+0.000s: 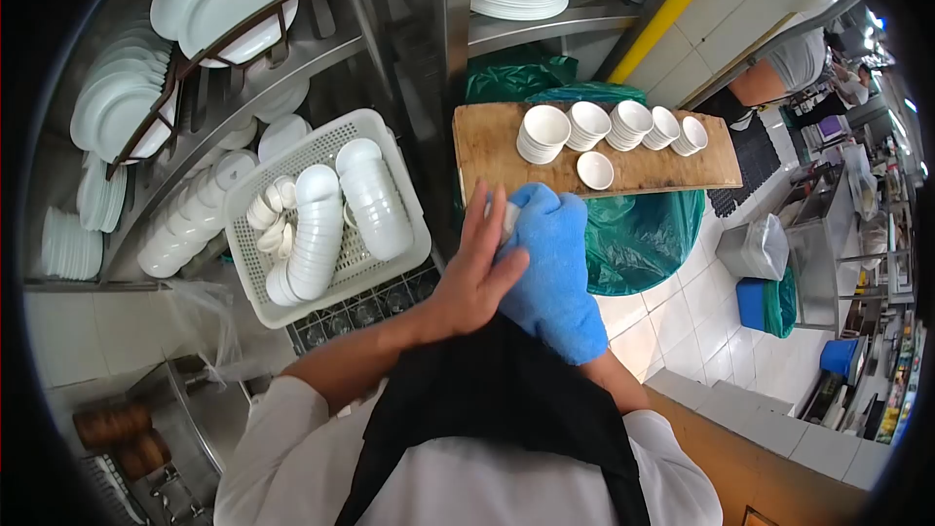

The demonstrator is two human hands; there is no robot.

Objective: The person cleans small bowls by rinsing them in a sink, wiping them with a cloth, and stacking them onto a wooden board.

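Note:
My left hand [477,258] is raised in front of the apron, its fingers stretched out and the thumb apart. Its palm side is turned toward a blue cloth [547,268] that drapes over my right hand and hides its fingers. Between my left fingers and the cloth shows a bit of a small white bowl [509,221], mostly covered. Just beyond, a wooden board [487,151] carries several short stacks of small white bowls [588,124]. One single white bowl [595,170] sits near the board's front edge.
To the left, a white plastic basket [414,224] holds stacked bowls [375,205] and white spoons [282,239]. Metal shelves with plates [224,0] rise beyond it. A green bag-lined bin [643,244] stands under the board. A yellow pipe [672,10] runs at the back.

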